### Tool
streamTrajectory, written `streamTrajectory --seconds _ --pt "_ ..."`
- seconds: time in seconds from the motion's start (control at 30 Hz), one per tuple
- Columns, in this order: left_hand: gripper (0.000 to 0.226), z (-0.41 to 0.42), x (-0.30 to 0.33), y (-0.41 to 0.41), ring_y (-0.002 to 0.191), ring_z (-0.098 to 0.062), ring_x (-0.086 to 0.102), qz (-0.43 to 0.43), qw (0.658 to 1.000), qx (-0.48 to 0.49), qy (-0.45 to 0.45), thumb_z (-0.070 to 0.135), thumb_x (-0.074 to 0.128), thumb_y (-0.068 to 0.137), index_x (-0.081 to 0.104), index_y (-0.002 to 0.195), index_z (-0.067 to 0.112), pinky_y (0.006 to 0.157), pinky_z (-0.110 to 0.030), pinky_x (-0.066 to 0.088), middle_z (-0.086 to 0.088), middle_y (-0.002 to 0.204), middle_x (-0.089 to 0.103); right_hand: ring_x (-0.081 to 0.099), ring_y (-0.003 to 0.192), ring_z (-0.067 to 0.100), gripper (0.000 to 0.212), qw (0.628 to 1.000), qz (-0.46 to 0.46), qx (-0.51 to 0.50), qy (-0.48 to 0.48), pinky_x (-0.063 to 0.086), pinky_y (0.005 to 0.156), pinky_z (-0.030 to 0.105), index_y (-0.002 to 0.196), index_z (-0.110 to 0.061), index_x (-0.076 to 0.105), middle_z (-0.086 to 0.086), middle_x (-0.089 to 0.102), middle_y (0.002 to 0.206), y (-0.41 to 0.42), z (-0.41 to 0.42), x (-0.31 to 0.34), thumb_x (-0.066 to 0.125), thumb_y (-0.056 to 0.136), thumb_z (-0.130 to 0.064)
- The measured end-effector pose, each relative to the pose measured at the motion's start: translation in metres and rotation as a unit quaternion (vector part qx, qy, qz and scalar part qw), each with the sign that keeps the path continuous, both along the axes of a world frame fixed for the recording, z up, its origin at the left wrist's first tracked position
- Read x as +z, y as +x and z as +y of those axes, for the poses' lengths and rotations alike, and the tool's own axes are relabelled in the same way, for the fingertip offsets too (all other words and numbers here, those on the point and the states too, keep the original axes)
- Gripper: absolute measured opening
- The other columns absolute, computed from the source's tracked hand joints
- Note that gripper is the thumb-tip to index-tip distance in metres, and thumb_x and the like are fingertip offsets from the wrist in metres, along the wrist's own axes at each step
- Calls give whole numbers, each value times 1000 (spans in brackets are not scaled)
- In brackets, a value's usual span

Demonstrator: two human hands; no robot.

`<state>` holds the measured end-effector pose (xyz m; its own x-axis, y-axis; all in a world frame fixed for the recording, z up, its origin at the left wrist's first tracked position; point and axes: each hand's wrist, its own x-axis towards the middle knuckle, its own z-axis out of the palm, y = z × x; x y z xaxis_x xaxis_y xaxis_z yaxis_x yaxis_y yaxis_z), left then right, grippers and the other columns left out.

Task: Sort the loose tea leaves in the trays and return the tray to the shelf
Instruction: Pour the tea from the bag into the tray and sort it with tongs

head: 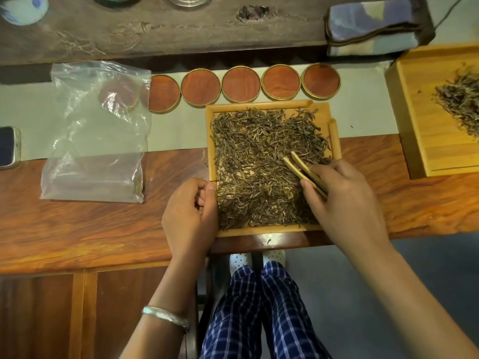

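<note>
A square bamboo tray (267,105) lies on the wooden table in front of me, covered with loose dark tea leaves (259,156). My right hand (344,200) grips bamboo tweezers (302,168) whose tips are parted and rest on the leaves at the tray's right side. My left hand (190,216) sits at the tray's left edge, fingers curled, thumb against the rim; whether it holds the rim I cannot tell. A second, larger bamboo tray (414,141) at the right edge of view carries a smaller heap of tea leaves (461,102).
Several round wooden coasters (241,84) line up behind the tray. A clear plastic bag (96,130) lies to the left, a phone (9,147) at the far left. A folded cloth (373,24) rests on the dark tea board (155,29) behind.
</note>
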<state>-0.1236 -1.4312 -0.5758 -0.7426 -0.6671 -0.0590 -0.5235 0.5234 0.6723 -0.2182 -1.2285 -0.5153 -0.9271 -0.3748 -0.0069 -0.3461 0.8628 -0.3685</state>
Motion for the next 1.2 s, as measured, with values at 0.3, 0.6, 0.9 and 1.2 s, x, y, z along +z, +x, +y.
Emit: streamTrajectory --seconds 0.3,0.6,0.9,1.2 --pt "18 1 2 1 63 -9 49 25 1000 -12 -14 40 47 90 54 77 29 54 -24 29 9 65 53 56 83 31 26 999 24 -14 25 35 62 25 110 -4 65 13 56 90 -9 10 6 61 91 -21" --pt "16 1 2 2 62 -8 45 47 998 -22 -29 32 51 93 55 78 27 55 -10 30 9 65 51 54 80 22 27 999 -2 -12 30 38 57 24 109 -5 67 7 55 86 20 25 15 61 88 -22" --pt "15 2 2 1 63 -11 48 53 998 -27 -38 31 52 93 55 79 27 53 -18 27 7 66 53 55 82 28 27 997 53 -55 21 35 63 24 108 -2 66 13 56 89 -2 28 8 60 91 -23" --pt "15 2 1 1 62 -11 47 50 998 -30 -28 34 50 93 52 78 30 55 -12 28 8 64 51 55 85 32 27 997 54 -58 -4 32 64 26 108 -4 65 14 55 91 -27 25 -1 58 93 -26"
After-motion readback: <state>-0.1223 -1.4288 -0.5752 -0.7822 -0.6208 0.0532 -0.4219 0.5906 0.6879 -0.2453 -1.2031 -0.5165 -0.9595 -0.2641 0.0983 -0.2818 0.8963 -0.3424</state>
